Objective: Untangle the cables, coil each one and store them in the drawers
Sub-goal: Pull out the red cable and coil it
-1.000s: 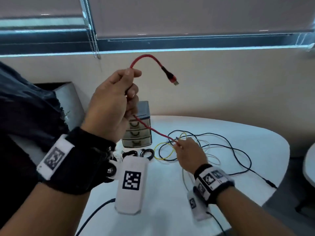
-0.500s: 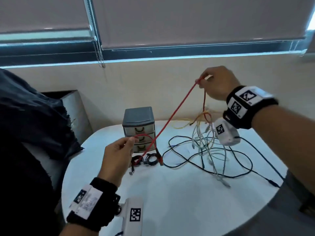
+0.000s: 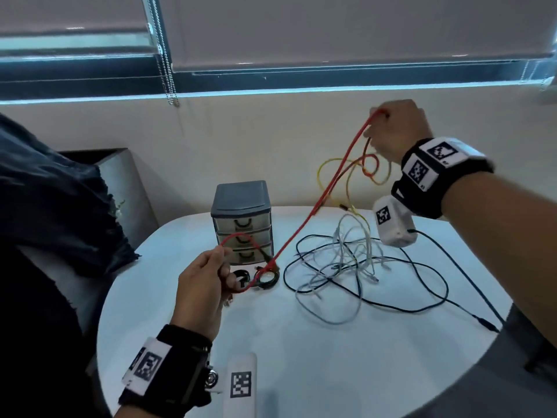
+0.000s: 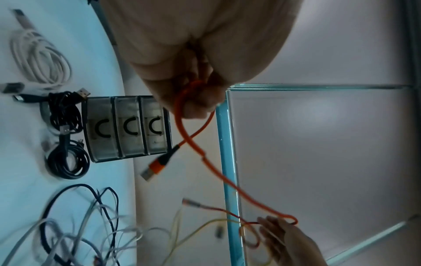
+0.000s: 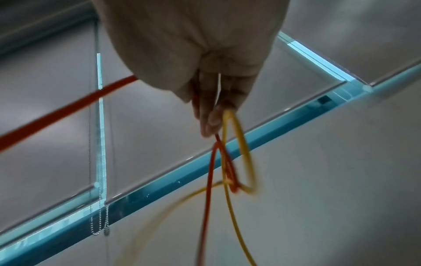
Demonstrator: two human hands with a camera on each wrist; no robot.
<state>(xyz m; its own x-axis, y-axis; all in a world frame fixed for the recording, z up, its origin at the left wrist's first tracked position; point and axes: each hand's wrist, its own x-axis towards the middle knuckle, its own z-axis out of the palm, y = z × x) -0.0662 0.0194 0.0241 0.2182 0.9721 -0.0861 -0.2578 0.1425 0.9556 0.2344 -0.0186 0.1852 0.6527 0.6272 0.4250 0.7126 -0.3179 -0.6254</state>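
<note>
A red cable [image 3: 319,203] runs taut between my two hands above the white table [image 3: 301,357]. My left hand [image 3: 208,282] grips its plug end low in front of the small grey drawer unit [image 3: 242,221]; the end loops past the fingers [image 4: 200,100] to a red and black USB plug [image 4: 154,166]. My right hand [image 3: 391,131], raised at the right, pinches the red cable [image 5: 68,109] further along. A yellow cable [image 3: 346,176] hangs tangled with it below that hand [image 5: 237,153]. All three drawers are closed.
A tangle of black cable [image 3: 391,303] and white cable [image 3: 346,260] lies on the table right of the drawers. Coiled black cables [image 4: 66,129] and a coiled white one [image 4: 41,61] lie by the unit. A wall and window stand behind; a dark chair [image 3: 75,191] is at left.
My right hand rose from the table to the upper right, drawing the red cable taut and lifting the yellow one. My left hand came down from head height to in front of the drawers.
</note>
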